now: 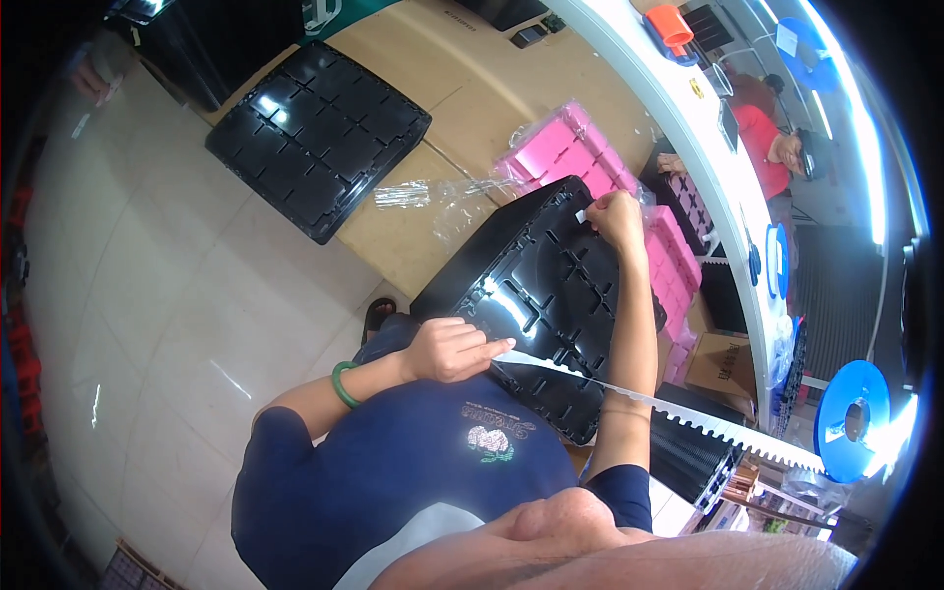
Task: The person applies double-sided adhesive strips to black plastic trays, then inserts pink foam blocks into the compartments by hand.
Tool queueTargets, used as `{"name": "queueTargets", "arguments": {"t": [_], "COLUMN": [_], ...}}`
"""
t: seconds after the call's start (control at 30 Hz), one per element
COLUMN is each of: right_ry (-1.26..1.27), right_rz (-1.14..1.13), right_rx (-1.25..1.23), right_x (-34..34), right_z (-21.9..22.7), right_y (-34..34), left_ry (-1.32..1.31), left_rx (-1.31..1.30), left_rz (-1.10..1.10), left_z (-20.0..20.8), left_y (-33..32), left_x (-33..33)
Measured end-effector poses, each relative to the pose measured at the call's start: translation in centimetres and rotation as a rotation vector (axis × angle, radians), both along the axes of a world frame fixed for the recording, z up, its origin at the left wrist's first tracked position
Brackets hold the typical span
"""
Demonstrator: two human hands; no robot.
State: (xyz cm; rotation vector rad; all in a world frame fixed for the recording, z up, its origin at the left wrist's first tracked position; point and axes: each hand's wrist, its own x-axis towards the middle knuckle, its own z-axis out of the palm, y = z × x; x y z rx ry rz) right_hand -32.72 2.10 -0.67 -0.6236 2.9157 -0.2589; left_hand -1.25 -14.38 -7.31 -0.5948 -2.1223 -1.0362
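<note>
Just right of the middle of the frame, a deep black tray [521,270], its glossy face marked with cross-shaped slots, sits tilted in front of the person. The right hand [618,218] is at its upper edge, fingers curled in and closed in a pinch on a small white tab [581,215], which lies against or just above the tray's face; whether it touches cannot be told. Near the tray's lower left edge, the left hand [452,351] has its index finger stretched out and the others folded, gripping the near end of a white strip [723,427]. Notched along one edge, the strip runs toward the lower right, crossing in front of the right forearm, to a blue reel [833,415]. A green bangle [344,384] circles the left wrist.

Behind the tray, toward the upper right, are pink trays [562,157], partly wrapped in clear film. More clear film [467,202] lies on brown cardboard [472,108] near the centre, and another black tray [324,128] rests at upper left. At upper right, an orange cup [670,28] stands on a curving white shelf [629,49], beyond which is a co-worker in red [755,138].
</note>
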Motion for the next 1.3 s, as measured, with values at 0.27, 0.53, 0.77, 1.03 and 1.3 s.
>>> {"name": "queueTargets", "arguments": {"t": [0.27,0.53,0.77,1.03,1.3], "right_ry": [-0.277,-0.060,0.127,0.108,0.032], "right_rz": [-0.067,-0.089,0.014,-0.197,-0.167], "right_rx": [-0.467,-0.501,-0.379,-0.177,0.112], "right_x": [2.8,4.4,3.6,0.8,-3.1], "right_z": [0.7,-0.3,-1.6,-2.0,-2.6], "right_y": [3.3,3.0,1.4,0.6,0.1], "left_ry": [-0.006,-0.045,-0.055,-0.052,-0.026], "left_rx": [0.019,-0.019,0.014,0.001,-0.047], "left_rz": [0.006,-0.010,-0.005,-0.012,0.007], "left_z": [-0.1,0.8,0.7,0.7,0.8], "left_y": [-0.1,-0.2,0.0,-0.6,0.0], "left_x": [0.0,0.0,0.3,-0.2,0.0]}}
